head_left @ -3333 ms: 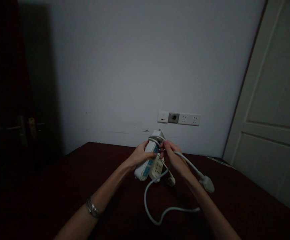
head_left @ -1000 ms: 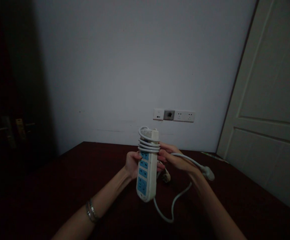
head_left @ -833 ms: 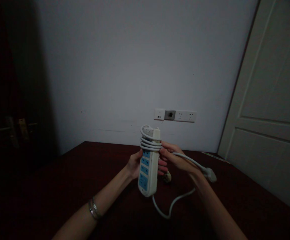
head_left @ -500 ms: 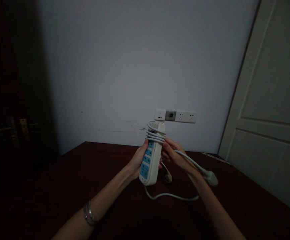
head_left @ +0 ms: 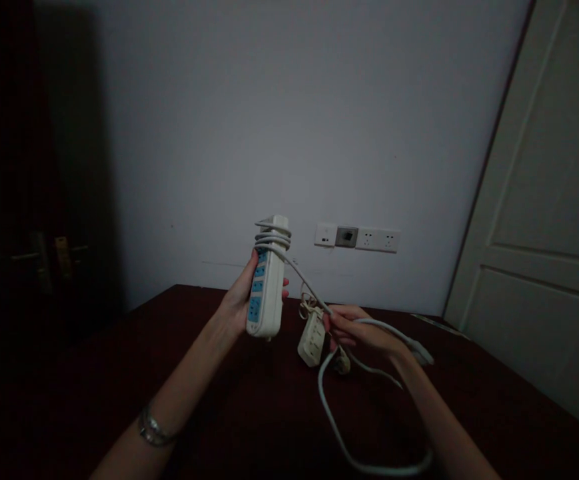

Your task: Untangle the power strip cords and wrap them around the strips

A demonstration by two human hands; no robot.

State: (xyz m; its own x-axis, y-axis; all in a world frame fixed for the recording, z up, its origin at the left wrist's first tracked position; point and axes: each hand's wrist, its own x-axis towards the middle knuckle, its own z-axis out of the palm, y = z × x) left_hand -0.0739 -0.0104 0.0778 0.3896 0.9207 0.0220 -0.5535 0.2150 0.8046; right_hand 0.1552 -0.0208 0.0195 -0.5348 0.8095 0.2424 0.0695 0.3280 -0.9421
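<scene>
My left hand (head_left: 236, 303) grips a white power strip (head_left: 268, 283) with blue sockets and holds it upright above the dark red table (head_left: 119, 400). Its white cable (head_left: 349, 427) is coiled a few turns round the strip's top end. From there the cable slants down to my right hand (head_left: 356, 332), which is closed on it. The cable then loops low over the table and back up to the plug (head_left: 422, 355) behind my right wrist. A second, smaller cream power strip (head_left: 312, 337) with its own plug (head_left: 342, 363) hangs or rests just left of my right hand.
A row of wall sockets (head_left: 356, 237) sits on the pale wall behind. A cream door (head_left: 549, 253) stands at the right. At the left is a dark door with a handle (head_left: 44, 257). A thin flat thing (head_left: 436, 321) lies at the table's far right edge.
My left hand has raised the blue-socket strip up and to the left. My right hand has dropped lower, drawing the cable taut, and the smaller cream strip has come into view.
</scene>
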